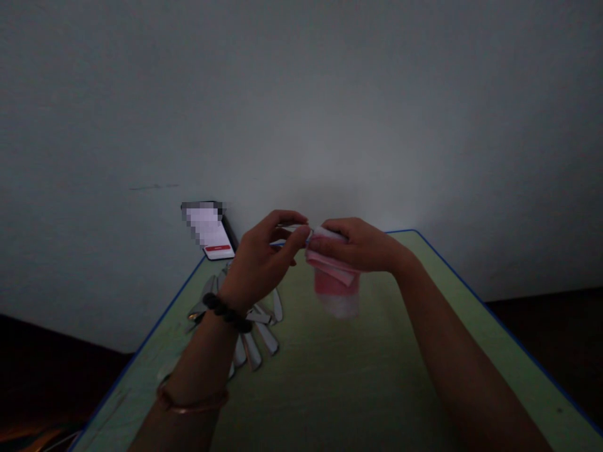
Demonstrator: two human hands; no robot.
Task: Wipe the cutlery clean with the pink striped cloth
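Observation:
My left hand (268, 251) has its thumb and fingers closed on a slim piece of metal cutlery (296, 227); whether it is a spoon, fork or knife I cannot tell. A pink and white cloth (336, 282) is gripped in my right hand (355, 242), pressed around the cutlery's right end and hiding it. The cloth's loose end hangs down, slightly blurred, above the table. Both hands meet close together over the far part of the table. Below my left wrist lies a pile of silver cutlery (252, 348), partly covered by the forearm.
A phone (211, 232) with a lit screen leans against the grey wall (301, 113) at the back left. The pale green table (330, 389) has a blue edge and touches the wall. Dark floor shows at both sides.

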